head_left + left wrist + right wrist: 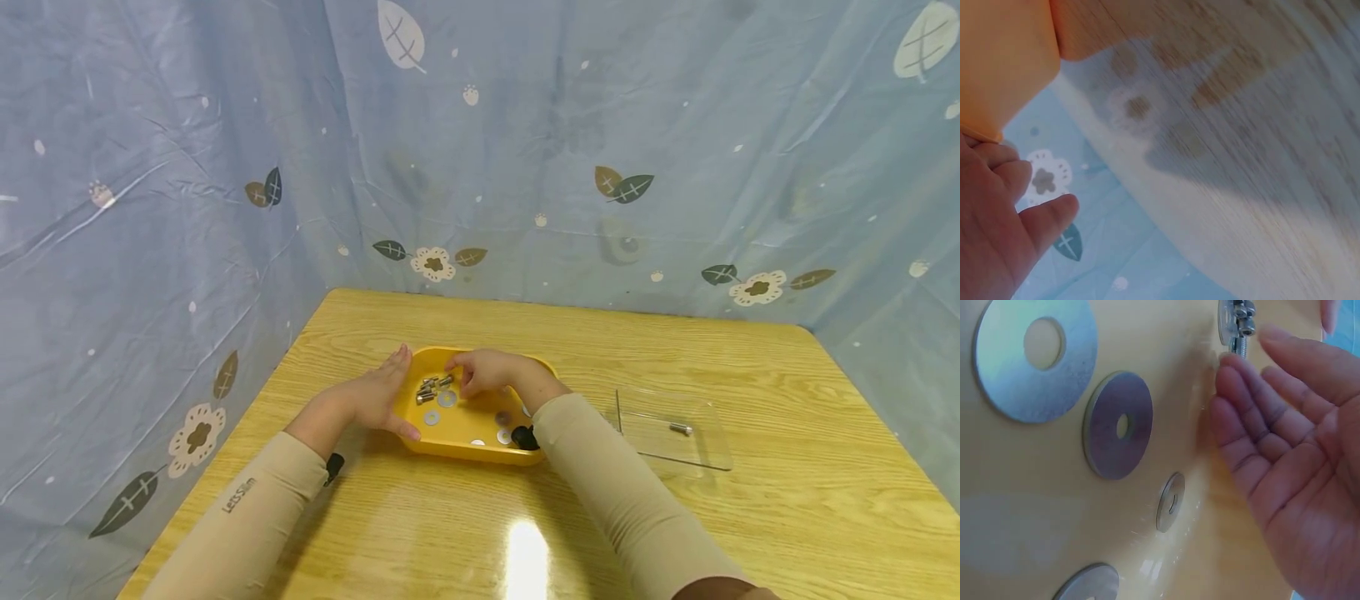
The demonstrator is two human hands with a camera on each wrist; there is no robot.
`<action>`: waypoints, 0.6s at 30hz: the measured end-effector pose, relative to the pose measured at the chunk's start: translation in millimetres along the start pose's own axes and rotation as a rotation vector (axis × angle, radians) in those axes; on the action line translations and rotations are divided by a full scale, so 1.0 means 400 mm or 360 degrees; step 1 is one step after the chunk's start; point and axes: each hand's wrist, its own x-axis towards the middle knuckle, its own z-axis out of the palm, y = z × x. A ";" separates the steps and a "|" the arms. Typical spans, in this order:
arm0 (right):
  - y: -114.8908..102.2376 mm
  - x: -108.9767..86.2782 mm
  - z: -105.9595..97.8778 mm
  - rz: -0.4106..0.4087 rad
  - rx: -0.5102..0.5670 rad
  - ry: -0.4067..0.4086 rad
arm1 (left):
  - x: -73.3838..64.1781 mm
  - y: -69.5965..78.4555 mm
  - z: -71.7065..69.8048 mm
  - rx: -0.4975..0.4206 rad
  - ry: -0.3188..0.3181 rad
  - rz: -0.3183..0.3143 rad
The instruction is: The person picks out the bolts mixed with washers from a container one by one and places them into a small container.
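Observation:
A yellow plastic tray (pixel 480 452) holds several metal bolts (pixel 426 390) heaped toward its left side and several flat washers (pixel 447 399) spread over its floor. My left hand (pixel 375 400) lies along the tray's left rim, fingers extended toward the back and thumb at the front corner. Inside the tray, my right hand (pixel 487 371) reaches toward the bolts with its index finger close by them. Seen from the right wrist, the fingers bend loosely and a gap separates the thumb from the fingertips, beside bolts (pixel 1245 325). Washers (pixel 1119 425) lie nearer that camera.
To the right of the tray, a clear plastic piece (pixel 652 408) stands on the wooden table (pixel 810 467), with a single bolt (pixel 681 428) by it. A blue patterned curtain (pixel 525 150) hangs around the table's back and sides.

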 end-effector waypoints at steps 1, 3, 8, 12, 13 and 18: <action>0.002 0.002 0.002 0.0023 0.0002 -0.0007 | 0.000 0.001 0.000 -0.0001 -0.0001 0.0001; 0.005 0.005 0.005 0.0059 0.0013 -0.0025 | 0.000 0.001 0.001 -0.0004 0.0003 0.0000; 0.011 0.014 0.010 0.0054 -0.0004 -0.0035 | 0.000 -0.001 0.001 -0.0016 0.0009 -0.0004; 0.015 0.021 0.012 0.0029 -0.0086 -0.0013 | 0.003 -0.004 0.002 -0.0012 0.0013 -0.0001; 0.016 0.023 0.012 0.0021 -0.0115 -0.0006 | 0.004 -0.005 0.003 -0.0010 0.0016 -0.0001; 0.017 0.024 0.016 -0.0012 -0.0234 0.0009 | 0.007 -0.011 0.007 -0.0015 0.0019 0.0011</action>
